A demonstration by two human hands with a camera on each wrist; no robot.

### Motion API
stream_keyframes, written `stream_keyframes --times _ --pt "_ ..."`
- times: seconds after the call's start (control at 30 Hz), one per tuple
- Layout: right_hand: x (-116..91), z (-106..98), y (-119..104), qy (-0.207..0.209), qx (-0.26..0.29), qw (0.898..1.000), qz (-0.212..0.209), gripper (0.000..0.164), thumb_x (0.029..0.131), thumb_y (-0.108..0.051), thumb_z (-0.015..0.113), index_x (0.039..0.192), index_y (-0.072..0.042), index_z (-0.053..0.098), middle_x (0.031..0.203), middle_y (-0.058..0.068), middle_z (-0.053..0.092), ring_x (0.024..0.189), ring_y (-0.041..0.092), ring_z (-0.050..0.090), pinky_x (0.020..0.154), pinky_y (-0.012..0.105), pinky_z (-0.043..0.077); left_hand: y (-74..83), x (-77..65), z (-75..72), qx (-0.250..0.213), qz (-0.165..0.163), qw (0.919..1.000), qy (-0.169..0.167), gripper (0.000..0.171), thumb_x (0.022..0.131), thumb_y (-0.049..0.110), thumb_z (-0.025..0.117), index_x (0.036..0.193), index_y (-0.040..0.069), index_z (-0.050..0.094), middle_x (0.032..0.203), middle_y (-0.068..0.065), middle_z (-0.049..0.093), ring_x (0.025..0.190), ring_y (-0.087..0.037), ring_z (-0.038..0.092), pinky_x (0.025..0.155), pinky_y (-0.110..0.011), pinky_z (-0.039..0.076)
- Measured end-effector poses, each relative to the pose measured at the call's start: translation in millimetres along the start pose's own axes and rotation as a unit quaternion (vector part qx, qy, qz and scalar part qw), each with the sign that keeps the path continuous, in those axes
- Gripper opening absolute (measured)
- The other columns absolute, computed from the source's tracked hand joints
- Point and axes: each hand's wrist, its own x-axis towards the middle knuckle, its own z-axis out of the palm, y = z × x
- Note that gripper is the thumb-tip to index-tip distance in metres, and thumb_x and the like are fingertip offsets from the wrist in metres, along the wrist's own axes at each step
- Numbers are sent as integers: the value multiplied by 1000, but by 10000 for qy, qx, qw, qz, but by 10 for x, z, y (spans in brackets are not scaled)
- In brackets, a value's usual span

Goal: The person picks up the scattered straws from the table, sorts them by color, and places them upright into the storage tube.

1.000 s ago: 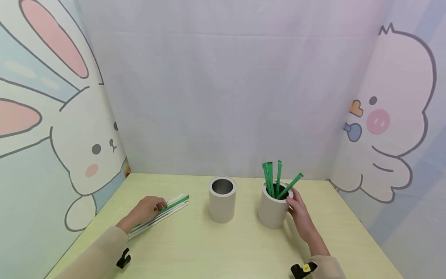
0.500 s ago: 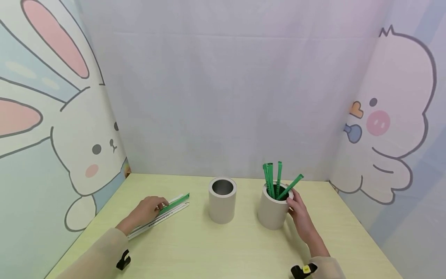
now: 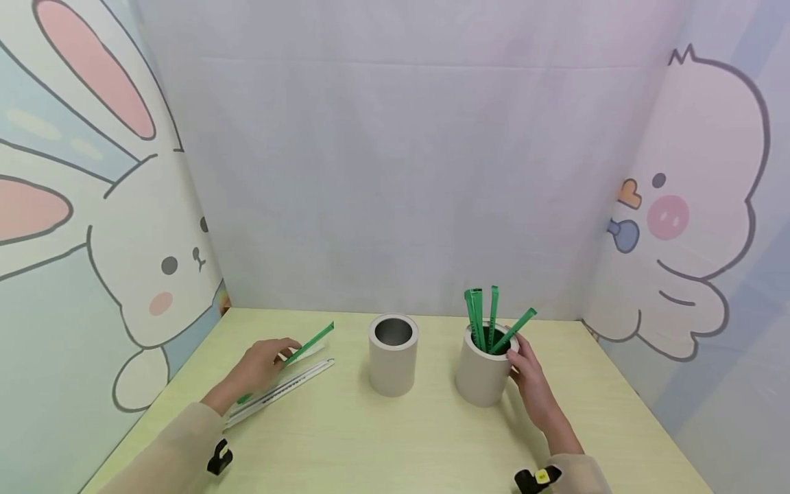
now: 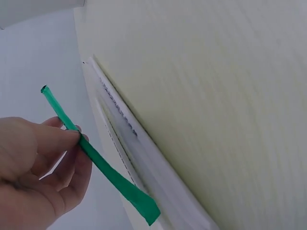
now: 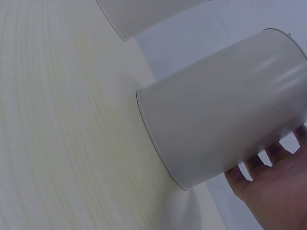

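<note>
My left hand [image 3: 262, 362] pinches a slim green wrapped straw [image 4: 103, 165] between thumb and fingers, tilted above white wrapped straws [image 4: 144, 158] that lie on the table. Its far end rises up to the right in the head view. My right hand [image 3: 532, 384] holds the right-hand grey cup [image 3: 480, 377] at its side, thumb near the rim and fingers behind. Several green wrapped straws [image 3: 476, 309] stand in that cup, leaning different ways. In the right wrist view, fingertips [image 5: 237, 179] lie against the wall of the upright cup.
Between the hands stands a second grey cup [image 3: 393, 367], its dark inside showing no straws. A pale wood-look table [image 3: 370, 446] bears everything. A plain grey curtain [image 3: 395, 185] hangs at the back, with cartoon-printed cloths [image 3: 157, 233] at the sides.
The left hand has picked the green straw up off the pile, and its far end now points higher. The right hand and both cups have stayed in place.
</note>
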Motion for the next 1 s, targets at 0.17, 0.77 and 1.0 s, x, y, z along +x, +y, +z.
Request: stream_keyframes --times 0.17,0.77,1.0 --pt "-14 1 -6 -10 -26 10000 -15 67 115 -38 32 171 -10 6 176 17 8 161 39 6 126 73 10 88 48 -61 -272 -91 9995 162 43 93 -14 69 131 6 70 112 -12 77 95 -25 74 80 -38 63" --pt "-21 14 -43 24 -25 10000 -15 67 115 -36 32 170 -9 6 176 18 8 161 40 6 125 74 9 908 138 -30 -1757 -323 9829 451 45 98 -3 71 138 18 66 116 -4 74 102 -21 73 80 -31 62" --pt "-16 -5 -28 21 -6 10000 9 68 115 -38 33 171 -10 6 177 18 7 162 39 6 126 72 10 1315 270 113 -2445 -357 9677 507 47 99 -1 72 139 21 66 118 -6 74 106 -19 73 84 -27 61"
